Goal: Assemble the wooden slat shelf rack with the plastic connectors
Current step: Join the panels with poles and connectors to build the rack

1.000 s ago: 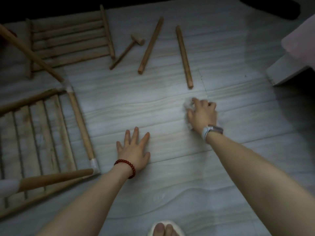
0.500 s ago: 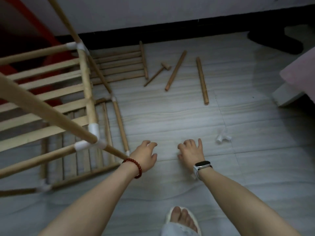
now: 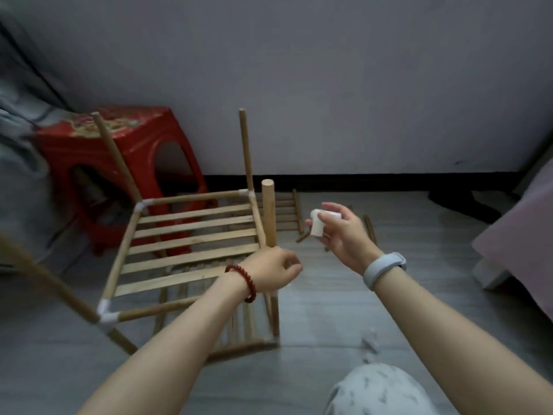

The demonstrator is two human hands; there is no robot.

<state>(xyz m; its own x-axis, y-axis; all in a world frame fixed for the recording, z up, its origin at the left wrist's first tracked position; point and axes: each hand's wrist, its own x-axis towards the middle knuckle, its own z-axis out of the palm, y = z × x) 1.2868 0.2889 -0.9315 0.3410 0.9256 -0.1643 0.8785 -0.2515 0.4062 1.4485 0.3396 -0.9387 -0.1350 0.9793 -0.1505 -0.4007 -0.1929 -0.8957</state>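
The right hand (image 3: 344, 235) pinches a white connector (image 3: 317, 224) between thumb and fingertips, held up in the air just right of the near post (image 3: 268, 214). The left hand (image 3: 273, 272) is curled round that post low down, steadying it; the post's top end is bare. The rack (image 3: 191, 244) stands half built on the floor: an upper slat shelf with white connectors at three corners, four posts rising from it, and a lower shelf partly hidden behind the left arm.

The step in hand looks like capping the near post with the connector. The next move calls for turning the connector so one socket faces down, lining it over the post end and pressing it on while the left hand keeps the post from leaning.

The floor (image 3: 329, 313) is pale grey with a wood-grain look. More slats and rods (image 3: 294, 214) lie on it beyond the rack, near the dark skirting. A red stool (image 3: 125, 136) stands behind the rack on the left, against a plain grey wall (image 3: 329, 85). A pale pink edge, perhaps bedding, shows at far right.
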